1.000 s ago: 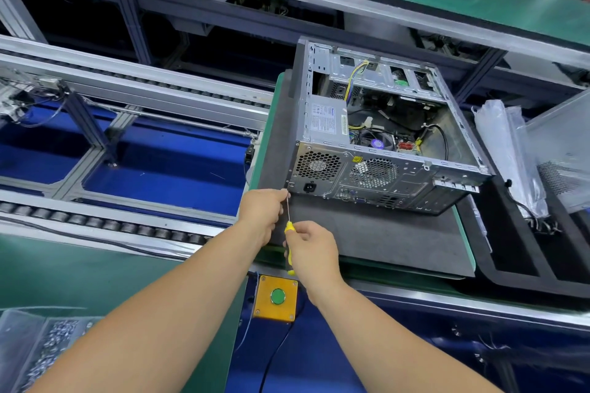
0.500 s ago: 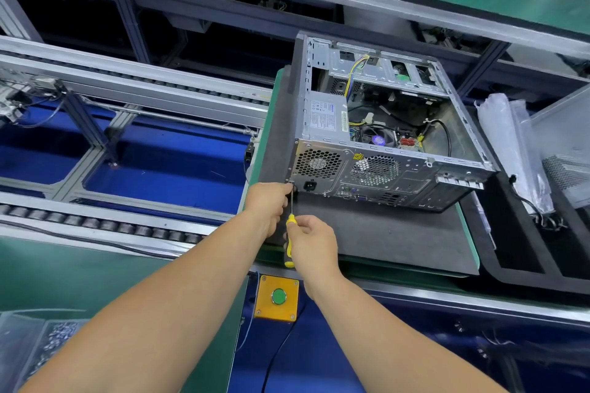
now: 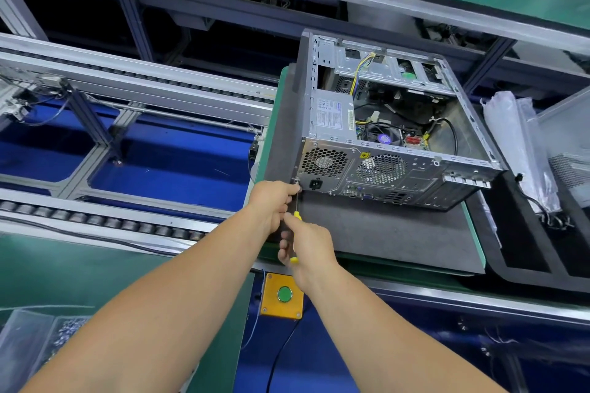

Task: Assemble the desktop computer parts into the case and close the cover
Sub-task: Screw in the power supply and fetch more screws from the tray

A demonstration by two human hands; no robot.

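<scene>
Computer case point(image 3: 392, 137) is lying on its side, cover off, on a dark foam mat point(image 3: 383, 233) over the green worktop point(image 3: 95, 271), with its perforated rear panel facing the person.

At far left, a clear bag of small metal parts point(image 3: 48, 338) is sitting on the worktop near the lower corner, and a roller conveyor point(image 3: 95, 220) is running behind it.

The left hand point(image 3: 273, 204) is reaching to the lower left corner of the rear panel, its fingers curling round the thin shaft of a screwdriver point(image 3: 296, 210) close to the tip, where a screw point(image 3: 297, 180) is sitting against the case corner.

The right hand point(image 3: 308, 246) is gripping the yellow handle of the screwdriver just below the left hand, fingers wrapped round it.

Below the hands, an orange box with a green push button point(image 3: 282, 295) is hanging on the worktop edge.

At right, a plastic-wrapped bundle point(image 3: 517, 150) is lying in a black foam tray point(image 3: 526, 252) beside the case.
</scene>
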